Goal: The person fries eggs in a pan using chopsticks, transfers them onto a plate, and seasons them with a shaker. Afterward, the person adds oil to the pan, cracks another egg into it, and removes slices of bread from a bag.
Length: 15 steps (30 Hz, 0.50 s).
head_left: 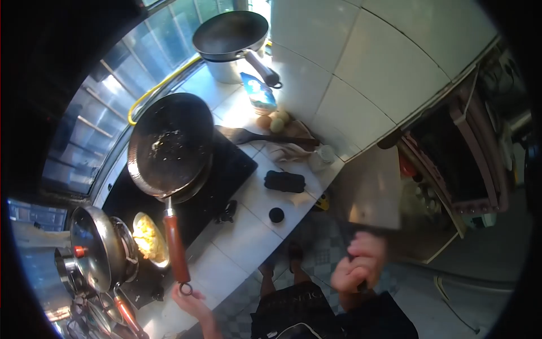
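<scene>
A dark frying pan (172, 144) with oily residue inside sits over the black stove; its red-brown handle (176, 248) points toward me. My left hand (193, 305) is just below the ring at the handle's end, fingers apart; whether it touches the handle I cannot tell. Raised to the right, my right hand (361, 263) is closed in a fist, blurred by motion. A dark piece shows at its lower edge, too unclear to name. Left of the pan handle stands a bowl of yellow food (149, 240).
A lidded pot (93, 248) stands at the left. Toward the back are another pan (231, 35), a blue packet (258, 93), eggs (276, 124) and a wooden spatula (271, 137). A black case (284, 181) and round black cap (276, 215) lie on the tiled counter (243, 243).
</scene>
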Tool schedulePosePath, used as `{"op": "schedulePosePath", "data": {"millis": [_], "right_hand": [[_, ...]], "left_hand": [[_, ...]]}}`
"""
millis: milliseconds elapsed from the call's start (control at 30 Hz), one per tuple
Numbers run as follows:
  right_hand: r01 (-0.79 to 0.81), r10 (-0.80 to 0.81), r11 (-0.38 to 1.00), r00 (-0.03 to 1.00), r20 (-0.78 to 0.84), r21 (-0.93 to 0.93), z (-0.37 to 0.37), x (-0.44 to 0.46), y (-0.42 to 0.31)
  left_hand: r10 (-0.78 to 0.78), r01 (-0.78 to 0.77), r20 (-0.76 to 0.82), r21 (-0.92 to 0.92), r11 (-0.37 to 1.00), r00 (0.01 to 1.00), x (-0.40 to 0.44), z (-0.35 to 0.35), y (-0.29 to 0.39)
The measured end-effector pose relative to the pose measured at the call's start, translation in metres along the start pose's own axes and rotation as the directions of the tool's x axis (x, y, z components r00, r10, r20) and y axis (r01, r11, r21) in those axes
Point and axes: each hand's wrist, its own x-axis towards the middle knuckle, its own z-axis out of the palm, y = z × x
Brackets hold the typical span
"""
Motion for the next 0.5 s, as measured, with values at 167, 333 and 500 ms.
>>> {"op": "schedulePosePath", "data": {"millis": [167, 333, 500], "right_hand": [[-0.530, 0.867, 0.489, 0.386, 0.316, -0.693, -0.044, -0.174, 0.156], [-0.471, 0.908, 0.414, 0.148, 0.393, -0.779, -0.043, -0.355, 0.307], [-0.420, 0.882, 0.470, 0.197, 0.428, -0.776, -0.017, -0.433, 0.377]], "left_hand": [[-0.249, -0.097, 0.495, 0.572, 0.814, 0.832, -0.140, 0.005, -0.007], [-0.262, -0.116, 0.675, 0.461, 0.880, 0.690, -0.174, 0.016, -0.080], [-0.320, -0.127, 0.731, 0.484, 0.866, 0.603, -0.182, 0.014, -0.137]]}}
